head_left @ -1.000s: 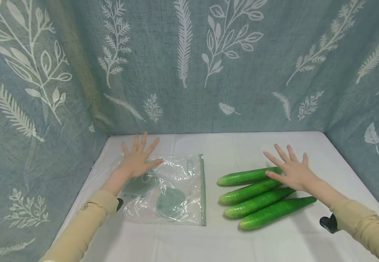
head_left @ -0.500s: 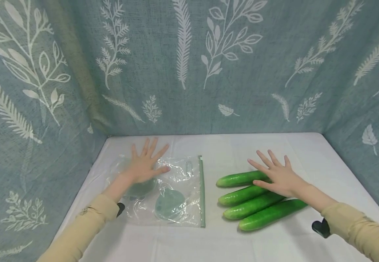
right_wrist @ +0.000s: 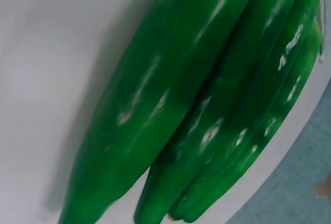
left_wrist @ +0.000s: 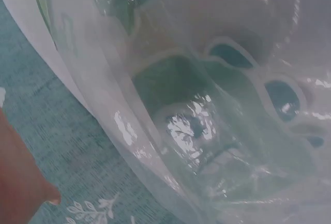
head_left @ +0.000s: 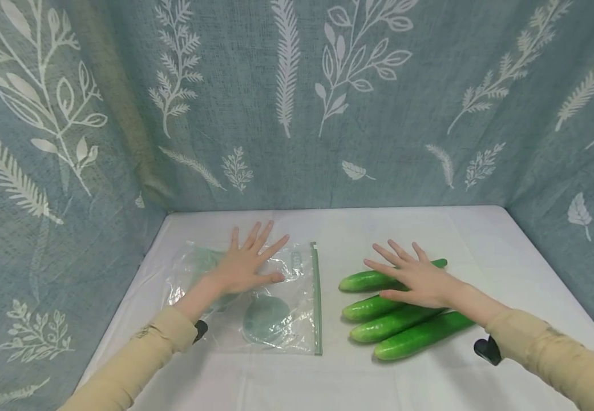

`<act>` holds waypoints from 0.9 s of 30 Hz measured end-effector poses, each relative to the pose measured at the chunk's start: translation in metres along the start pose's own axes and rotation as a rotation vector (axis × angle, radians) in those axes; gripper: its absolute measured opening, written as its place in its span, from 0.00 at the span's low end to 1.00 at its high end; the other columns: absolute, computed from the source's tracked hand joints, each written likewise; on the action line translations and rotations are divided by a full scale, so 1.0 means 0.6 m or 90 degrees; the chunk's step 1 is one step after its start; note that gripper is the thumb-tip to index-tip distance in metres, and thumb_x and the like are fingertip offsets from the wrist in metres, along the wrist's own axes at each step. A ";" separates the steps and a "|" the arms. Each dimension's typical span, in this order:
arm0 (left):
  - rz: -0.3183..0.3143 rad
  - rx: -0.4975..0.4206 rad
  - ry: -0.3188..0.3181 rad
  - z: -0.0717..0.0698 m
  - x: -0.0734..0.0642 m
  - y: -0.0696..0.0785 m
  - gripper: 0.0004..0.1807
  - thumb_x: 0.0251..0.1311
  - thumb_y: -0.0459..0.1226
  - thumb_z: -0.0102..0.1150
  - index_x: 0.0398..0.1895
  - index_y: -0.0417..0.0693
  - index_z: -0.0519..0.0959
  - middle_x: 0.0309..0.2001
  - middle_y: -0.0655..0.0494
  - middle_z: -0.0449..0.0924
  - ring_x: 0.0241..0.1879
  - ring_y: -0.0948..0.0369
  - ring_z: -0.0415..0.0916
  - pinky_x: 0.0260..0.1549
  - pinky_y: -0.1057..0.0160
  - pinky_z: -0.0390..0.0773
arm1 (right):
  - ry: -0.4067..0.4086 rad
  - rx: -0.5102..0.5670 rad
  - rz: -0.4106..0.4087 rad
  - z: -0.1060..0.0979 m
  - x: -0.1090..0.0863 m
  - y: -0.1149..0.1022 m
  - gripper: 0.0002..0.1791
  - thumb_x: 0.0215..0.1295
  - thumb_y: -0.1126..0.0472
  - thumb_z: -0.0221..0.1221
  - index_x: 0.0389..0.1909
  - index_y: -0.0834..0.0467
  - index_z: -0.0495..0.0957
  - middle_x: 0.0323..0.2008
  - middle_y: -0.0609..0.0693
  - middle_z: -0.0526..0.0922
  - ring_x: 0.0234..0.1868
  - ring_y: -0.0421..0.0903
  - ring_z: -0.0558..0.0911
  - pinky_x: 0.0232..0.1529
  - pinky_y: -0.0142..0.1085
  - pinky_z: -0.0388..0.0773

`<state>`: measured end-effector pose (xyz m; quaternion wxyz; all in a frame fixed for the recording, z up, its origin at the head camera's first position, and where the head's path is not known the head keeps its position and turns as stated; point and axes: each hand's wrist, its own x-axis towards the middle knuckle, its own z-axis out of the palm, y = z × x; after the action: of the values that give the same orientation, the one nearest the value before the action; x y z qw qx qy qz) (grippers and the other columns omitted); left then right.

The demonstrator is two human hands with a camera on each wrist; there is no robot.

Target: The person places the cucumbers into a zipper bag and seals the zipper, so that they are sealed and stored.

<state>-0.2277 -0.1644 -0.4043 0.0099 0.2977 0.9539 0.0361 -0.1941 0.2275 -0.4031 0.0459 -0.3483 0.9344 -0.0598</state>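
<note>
A clear zip bag (head_left: 297, 302) with green printed shapes and a green zip strip (head_left: 318, 297) along its right side lies flat on the left of the table. Over it my left hand (head_left: 245, 265) hovers with spread, straight fingers, holding nothing. Several green cucumbers (head_left: 420, 338) lie side by side, slanting, right of the bag. My right hand (head_left: 420, 281) is spread above them and hides parts of the middle ones; whether it touches them I cannot tell. The left wrist view shows the bag's shiny film (left_wrist: 186, 131) close up; the right wrist view shows the cucumbers (right_wrist: 155, 94).
A white cloth (head_left: 327, 382) covers the table. Blue-green curtains (head_left: 255, 103) with white leaf prints stand behind it and on both sides. A small dark wrist device (head_left: 488, 351) hangs below the right cuff.
My left hand has moved right and slightly nearer, further over the bag. The right hand has moved left across the cucumbers. The bag and cucumbers have stayed in place.
</note>
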 end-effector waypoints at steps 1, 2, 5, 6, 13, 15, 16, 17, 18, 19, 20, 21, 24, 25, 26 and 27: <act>0.006 0.000 -0.002 0.001 0.001 0.003 0.45 0.59 0.67 0.44 0.75 0.67 0.40 0.76 0.49 0.23 0.75 0.44 0.24 0.65 0.27 0.26 | -0.004 -0.001 -0.010 0.001 0.002 -0.004 0.37 0.66 0.33 0.46 0.73 0.36 0.49 0.76 0.47 0.44 0.76 0.58 0.43 0.69 0.68 0.38; 0.012 -0.005 -0.003 0.002 0.001 0.006 0.45 0.59 0.67 0.45 0.75 0.67 0.41 0.76 0.49 0.24 0.75 0.44 0.24 0.65 0.28 0.26 | -0.007 -0.001 -0.022 0.002 0.005 -0.007 0.37 0.66 0.33 0.46 0.73 0.36 0.49 0.76 0.47 0.44 0.76 0.57 0.44 0.70 0.67 0.39; 0.027 -0.012 -0.012 0.005 0.003 0.015 0.46 0.58 0.67 0.45 0.75 0.67 0.41 0.77 0.50 0.24 0.75 0.45 0.24 0.66 0.28 0.26 | -0.015 -0.003 -0.060 0.006 0.013 -0.019 0.37 0.67 0.33 0.44 0.73 0.38 0.49 0.76 0.48 0.46 0.76 0.56 0.47 0.71 0.65 0.42; 0.031 -0.013 -0.014 0.006 0.004 0.017 0.46 0.58 0.67 0.46 0.75 0.67 0.41 0.77 0.51 0.24 0.75 0.46 0.24 0.66 0.29 0.25 | -0.017 -0.002 -0.071 0.007 0.016 -0.023 0.36 0.67 0.33 0.44 0.73 0.39 0.50 0.76 0.48 0.47 0.76 0.55 0.47 0.71 0.64 0.43; 0.067 -0.019 -0.033 0.016 0.010 0.038 0.48 0.57 0.67 0.48 0.75 0.68 0.39 0.77 0.55 0.23 0.76 0.49 0.24 0.68 0.33 0.25 | -0.049 0.003 -0.116 0.018 0.037 -0.052 0.37 0.68 0.34 0.43 0.74 0.43 0.50 0.76 0.47 0.47 0.76 0.51 0.49 0.75 0.54 0.46; 0.080 -0.015 -0.034 0.020 0.012 0.042 0.48 0.56 0.67 0.49 0.75 0.68 0.39 0.77 0.55 0.24 0.76 0.49 0.25 0.68 0.33 0.26 | -0.060 0.020 -0.119 0.021 0.042 -0.060 0.37 0.68 0.35 0.44 0.73 0.45 0.51 0.76 0.47 0.48 0.76 0.50 0.49 0.76 0.52 0.46; 0.086 -0.017 -0.033 0.022 0.013 0.045 0.48 0.56 0.67 0.49 0.75 0.68 0.40 0.77 0.55 0.25 0.76 0.49 0.26 0.69 0.33 0.26 | -0.067 0.027 -0.118 0.023 0.045 -0.065 0.37 0.68 0.35 0.44 0.73 0.46 0.52 0.76 0.46 0.48 0.76 0.49 0.49 0.76 0.51 0.46; 0.093 -0.013 -0.031 0.023 0.013 0.047 0.49 0.56 0.67 0.49 0.75 0.67 0.41 0.77 0.54 0.27 0.76 0.49 0.27 0.69 0.33 0.28 | -0.070 0.032 -0.119 0.025 0.047 -0.068 0.38 0.68 0.35 0.45 0.73 0.48 0.53 0.76 0.46 0.48 0.76 0.50 0.49 0.76 0.51 0.47; 0.099 -0.011 -0.032 0.025 0.014 0.049 0.49 0.55 0.67 0.49 0.75 0.65 0.42 0.77 0.53 0.28 0.76 0.49 0.28 0.69 0.33 0.29 | -0.076 0.037 -0.120 0.027 0.050 -0.072 0.38 0.68 0.35 0.45 0.73 0.49 0.53 0.76 0.47 0.49 0.76 0.49 0.49 0.76 0.51 0.47; 0.103 -0.012 -0.036 0.027 0.015 0.052 0.49 0.55 0.68 0.50 0.75 0.65 0.43 0.77 0.53 0.29 0.76 0.49 0.28 0.69 0.33 0.30 | -0.081 0.042 -0.120 0.029 0.052 -0.076 0.38 0.68 0.36 0.45 0.73 0.51 0.53 0.76 0.47 0.49 0.76 0.50 0.50 0.76 0.51 0.48; 0.108 -0.011 -0.039 0.029 0.016 0.054 0.49 0.54 0.68 0.50 0.75 0.63 0.44 0.77 0.53 0.30 0.76 0.49 0.29 0.70 0.33 0.30 | -0.083 0.047 -0.123 0.032 0.054 -0.080 0.39 0.68 0.36 0.46 0.73 0.53 0.54 0.75 0.48 0.50 0.76 0.50 0.51 0.75 0.51 0.49; 0.111 -0.012 -0.045 0.032 0.017 0.056 0.50 0.54 0.68 0.50 0.75 0.63 0.45 0.77 0.53 0.31 0.76 0.49 0.30 0.70 0.34 0.31 | -0.087 0.047 -0.122 0.034 0.056 -0.083 0.39 0.68 0.36 0.46 0.73 0.53 0.54 0.75 0.48 0.51 0.76 0.51 0.51 0.75 0.51 0.49; 0.115 0.001 -0.074 0.041 0.018 0.063 0.51 0.53 0.70 0.48 0.76 0.63 0.42 0.77 0.55 0.29 0.76 0.50 0.30 0.71 0.35 0.33 | -0.103 0.058 -0.117 0.041 0.060 -0.094 0.41 0.67 0.35 0.45 0.73 0.54 0.53 0.75 0.49 0.53 0.75 0.53 0.53 0.74 0.52 0.52; 0.118 0.000 -0.081 0.044 0.018 0.065 0.52 0.53 0.70 0.48 0.76 0.63 0.41 0.77 0.55 0.29 0.76 0.50 0.30 0.71 0.36 0.34 | -0.109 0.063 -0.114 0.043 0.061 -0.096 0.42 0.66 0.34 0.45 0.73 0.55 0.53 0.75 0.50 0.53 0.75 0.53 0.54 0.74 0.52 0.53; 0.121 -0.003 -0.088 0.047 0.017 0.067 0.52 0.53 0.70 0.48 0.76 0.63 0.41 0.77 0.55 0.30 0.76 0.50 0.31 0.71 0.36 0.34 | -0.115 0.065 -0.112 0.045 0.062 -0.099 0.42 0.66 0.33 0.44 0.73 0.55 0.53 0.74 0.50 0.54 0.75 0.54 0.54 0.74 0.52 0.53; 0.125 -0.009 -0.093 0.050 0.017 0.069 0.52 0.52 0.70 0.48 0.76 0.63 0.41 0.77 0.54 0.31 0.76 0.50 0.32 0.71 0.36 0.35 | -0.123 0.066 -0.109 0.047 0.062 -0.102 0.43 0.65 0.31 0.44 0.73 0.54 0.53 0.74 0.50 0.54 0.74 0.54 0.54 0.74 0.52 0.53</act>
<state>-0.2115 -0.1226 -0.4309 0.0775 0.3913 0.9167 0.0219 -0.1792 0.1549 -0.4237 0.1484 -0.4278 0.8882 -0.0778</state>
